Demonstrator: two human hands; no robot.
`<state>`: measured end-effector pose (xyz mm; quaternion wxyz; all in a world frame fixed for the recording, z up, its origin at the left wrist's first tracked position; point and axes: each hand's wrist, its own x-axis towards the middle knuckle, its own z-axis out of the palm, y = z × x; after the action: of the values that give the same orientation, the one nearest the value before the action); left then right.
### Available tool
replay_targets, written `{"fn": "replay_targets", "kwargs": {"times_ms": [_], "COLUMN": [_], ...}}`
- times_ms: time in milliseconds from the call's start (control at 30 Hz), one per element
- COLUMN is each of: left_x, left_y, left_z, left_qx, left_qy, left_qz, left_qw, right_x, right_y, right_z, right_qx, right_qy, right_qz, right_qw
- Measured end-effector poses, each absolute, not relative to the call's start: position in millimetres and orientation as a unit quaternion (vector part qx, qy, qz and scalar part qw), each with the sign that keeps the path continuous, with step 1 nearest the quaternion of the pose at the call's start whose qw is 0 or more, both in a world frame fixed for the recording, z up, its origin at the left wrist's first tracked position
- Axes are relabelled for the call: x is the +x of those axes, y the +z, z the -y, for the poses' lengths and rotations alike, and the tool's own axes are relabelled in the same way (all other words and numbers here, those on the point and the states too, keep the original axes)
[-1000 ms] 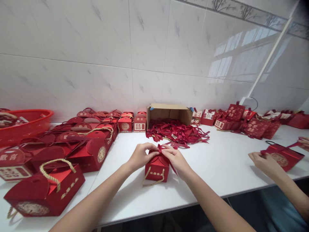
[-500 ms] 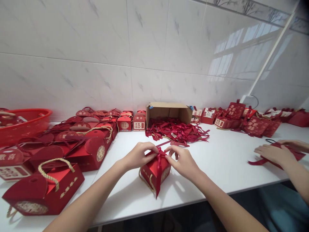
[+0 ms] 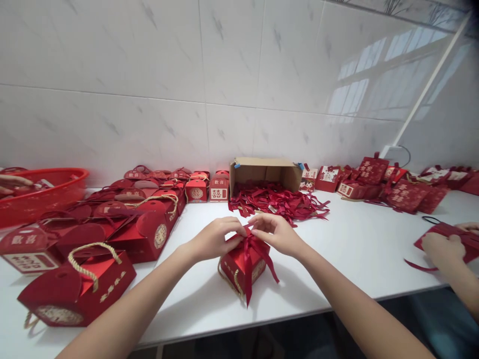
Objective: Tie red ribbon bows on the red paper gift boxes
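Observation:
A small red gift box (image 3: 239, 267) with gold cord handles stands on the white table (image 3: 202, 309) in front of me. Around its top runs a dark red ribbon (image 3: 248, 274), knotted or looped there, with two tails hanging down the near side. My left hand (image 3: 217, 239) pinches the ribbon at the box's left top. From the right, my right hand (image 3: 279, 234) has thumb and fingertips closed on the ribbon at the knot. The fingertips partly hide the knot.
Many red gift boxes (image 3: 145, 229) crowd the left, one with a rope handle (image 3: 83, 269) nearest. Red ribbons (image 3: 273, 199) spill from a cardboard box (image 3: 265, 172) by the wall. A red basin (image 3: 56, 187) sits far left. At right, a co-worker's hand (image 3: 445, 254) holds a red box.
My right hand has shifted in toward the knot. A second ribbon tail now hangs on the right of the box. The co-worker's hands and red box have moved.

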<state>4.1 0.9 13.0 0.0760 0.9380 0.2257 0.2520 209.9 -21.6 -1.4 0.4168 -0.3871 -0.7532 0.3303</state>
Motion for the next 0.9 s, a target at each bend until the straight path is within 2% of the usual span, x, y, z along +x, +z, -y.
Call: {"fn": "replay_targets", "kwargs": {"times_ms": [133, 200, 400, 667, 900], "left_x": [1.4, 1.1, 0.6, 0.4, 1.6], "left_y": [13.7, 13.9, 15.3, 13.2, 13.6], "left_z": [-4.2, -5.7, -9.0, -9.3, -9.3], "left_qx": [0.939, 0.940, 0.934, 0.917, 0.912], "left_qy": [0.239, 0.233, 0.235, 0.249, 0.243], "left_qz": [-0.237, -0.237, -0.261, -0.292, -0.301], "left_qw": [0.071, 0.071, 0.064, 0.108, 0.134], "right_x": [217.2, 216.9, 215.4, 218.7, 213.1], "right_y": [-6.2, -11.1, -20.0, -18.4, -21.1], "right_z": [30.0, 32.5, 36.8, 34.1, 38.2], "right_qx": [-0.314, -0.309, -0.406, -0.308, -0.378], "right_qy": [0.183, 0.146, 0.260, 0.173, 0.236], "right_qz": [0.857, 0.882, 0.828, 0.894, 0.845], "right_qw": [0.365, 0.326, 0.287, 0.276, 0.296]}}
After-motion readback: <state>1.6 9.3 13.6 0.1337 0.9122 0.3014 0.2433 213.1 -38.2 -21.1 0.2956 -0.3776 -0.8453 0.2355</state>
